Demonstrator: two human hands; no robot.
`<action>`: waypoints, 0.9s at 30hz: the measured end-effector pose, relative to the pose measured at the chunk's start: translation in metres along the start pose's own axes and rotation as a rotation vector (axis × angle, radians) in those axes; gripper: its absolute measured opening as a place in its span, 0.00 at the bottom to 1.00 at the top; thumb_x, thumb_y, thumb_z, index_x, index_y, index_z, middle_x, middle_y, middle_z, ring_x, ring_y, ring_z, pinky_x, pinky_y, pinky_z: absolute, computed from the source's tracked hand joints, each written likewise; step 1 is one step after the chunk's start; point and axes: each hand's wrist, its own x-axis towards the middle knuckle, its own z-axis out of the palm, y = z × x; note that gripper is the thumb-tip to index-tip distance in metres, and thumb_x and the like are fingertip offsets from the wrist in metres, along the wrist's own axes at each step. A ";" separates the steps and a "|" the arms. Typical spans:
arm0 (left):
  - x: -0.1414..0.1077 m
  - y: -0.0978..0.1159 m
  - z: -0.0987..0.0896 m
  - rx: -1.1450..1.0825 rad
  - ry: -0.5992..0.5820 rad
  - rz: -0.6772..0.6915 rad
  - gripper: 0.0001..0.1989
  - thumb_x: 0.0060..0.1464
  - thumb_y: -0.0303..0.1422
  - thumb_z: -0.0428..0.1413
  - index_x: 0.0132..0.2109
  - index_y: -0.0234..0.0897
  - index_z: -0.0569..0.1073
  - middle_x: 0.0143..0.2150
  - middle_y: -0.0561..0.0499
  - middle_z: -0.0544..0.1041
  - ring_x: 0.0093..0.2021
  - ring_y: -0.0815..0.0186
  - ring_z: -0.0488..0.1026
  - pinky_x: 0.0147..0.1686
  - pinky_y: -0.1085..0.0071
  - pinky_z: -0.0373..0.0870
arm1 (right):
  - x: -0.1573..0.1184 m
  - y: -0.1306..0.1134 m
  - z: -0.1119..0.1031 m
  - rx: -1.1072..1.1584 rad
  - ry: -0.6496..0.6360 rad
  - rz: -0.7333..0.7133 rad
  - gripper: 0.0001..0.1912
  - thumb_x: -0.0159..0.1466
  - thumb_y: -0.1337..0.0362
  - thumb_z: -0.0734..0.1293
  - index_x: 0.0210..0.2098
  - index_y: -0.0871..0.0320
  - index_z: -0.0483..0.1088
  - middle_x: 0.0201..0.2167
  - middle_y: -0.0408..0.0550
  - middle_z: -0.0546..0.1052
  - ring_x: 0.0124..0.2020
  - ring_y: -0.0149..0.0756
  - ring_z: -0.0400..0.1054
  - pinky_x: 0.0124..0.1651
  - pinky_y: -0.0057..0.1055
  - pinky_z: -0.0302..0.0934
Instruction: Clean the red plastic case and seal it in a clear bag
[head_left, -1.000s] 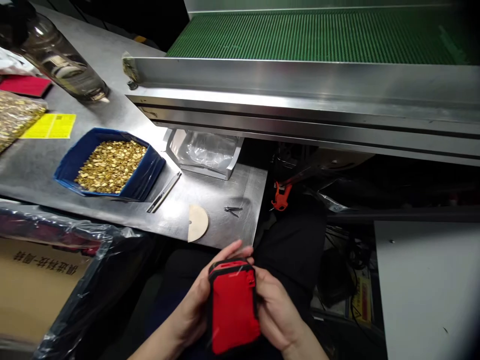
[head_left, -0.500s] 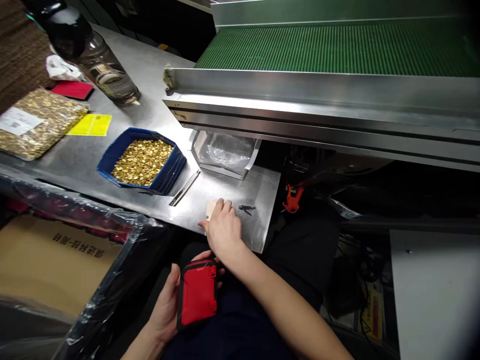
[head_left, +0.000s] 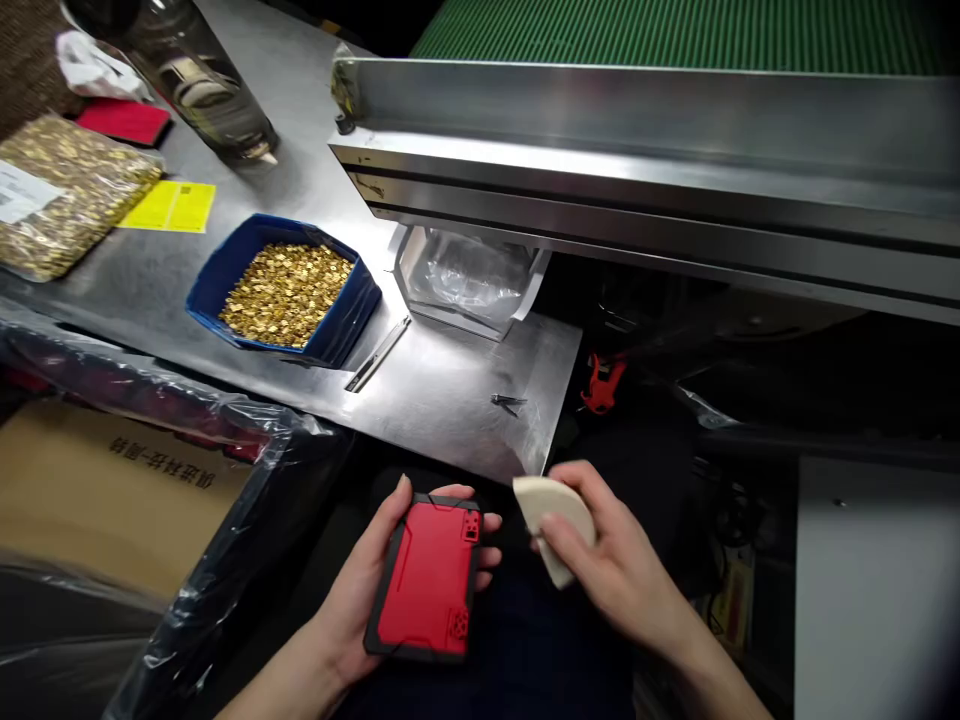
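Observation:
My left hand holds a red and black case, thumb along its left edge and fingertips showing past its right edge. To the right, my right hand pinches a folded cream-coloured pad between thumb and fingers, just off the table's front edge. The case and the pad are apart. On the metal table lie a small dark clipper-like tool and a silver and black pen-shaped knife. A blue bin beside the knife is full of small gold-coloured metal parts.
Behind stands a metal-sided conveyor with a green belt. A grey tray with clear plastic sits under its edge. Left are a bottle, a bag of gold parts and a plastic-lined box. An orange tool lies right.
My right hand has lifted the cream pad off the table and moved right and toward me. My left hand has shifted right with the red case. The camera view has tilted down slightly.

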 end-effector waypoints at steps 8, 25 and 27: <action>-0.007 -0.036 0.014 0.100 0.106 -0.170 0.28 0.67 0.53 0.54 0.59 0.32 0.74 0.52 0.31 0.81 0.45 0.49 0.81 0.45 0.59 0.77 | -0.046 -0.009 0.021 -0.686 -0.257 -0.487 0.09 0.70 0.63 0.63 0.35 0.55 0.72 0.21 0.42 0.76 0.17 0.33 0.67 0.21 0.35 0.51; 0.005 -0.044 0.008 0.200 0.230 -0.216 0.29 0.65 0.52 0.57 0.59 0.32 0.74 0.49 0.33 0.81 0.43 0.49 0.80 0.41 0.62 0.76 | -0.034 0.002 0.030 -0.783 -0.307 -0.514 0.04 0.65 0.65 0.65 0.32 0.54 0.65 0.23 0.36 0.76 0.20 0.30 0.69 0.20 0.36 0.42; 0.004 -0.044 0.007 0.193 0.247 -0.212 0.29 0.65 0.53 0.57 0.59 0.33 0.73 0.49 0.34 0.81 0.43 0.49 0.80 0.42 0.61 0.76 | -0.037 0.004 0.028 -0.787 -0.260 -0.495 0.06 0.64 0.67 0.64 0.31 0.53 0.63 0.22 0.34 0.75 0.17 0.29 0.67 0.20 0.36 0.41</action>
